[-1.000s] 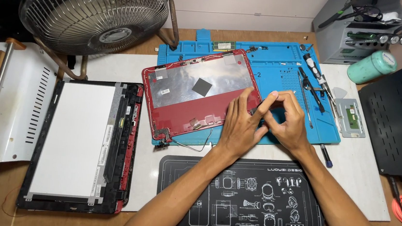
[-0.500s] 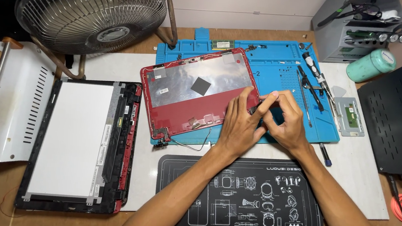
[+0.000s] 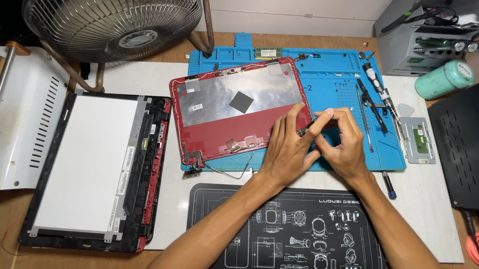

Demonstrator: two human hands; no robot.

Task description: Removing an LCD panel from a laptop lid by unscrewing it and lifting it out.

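A red laptop lid (image 3: 236,108) lies inside-up on the blue repair mat (image 3: 336,79), its silver foil lining and a small dark square pad showing. My left hand (image 3: 286,150) rests flat on the lid's lower right corner. My right hand (image 3: 343,140) is right beside it, fingertips pinched together at the lid's right edge on something too small to make out. A loose thin cable trails from the lid's lower left hinge.
A display panel in a black and red frame (image 3: 95,168) lies at the left. A black printed mat (image 3: 288,242) sits in front. Screwdrivers and tweezers (image 3: 372,97) lie on the blue mat. A fan (image 3: 112,8), a green cylinder (image 3: 444,77) and a black box (image 3: 478,147) surround the area.
Both hands stay at the lid's right corner; the fingers have shifted only slightly.
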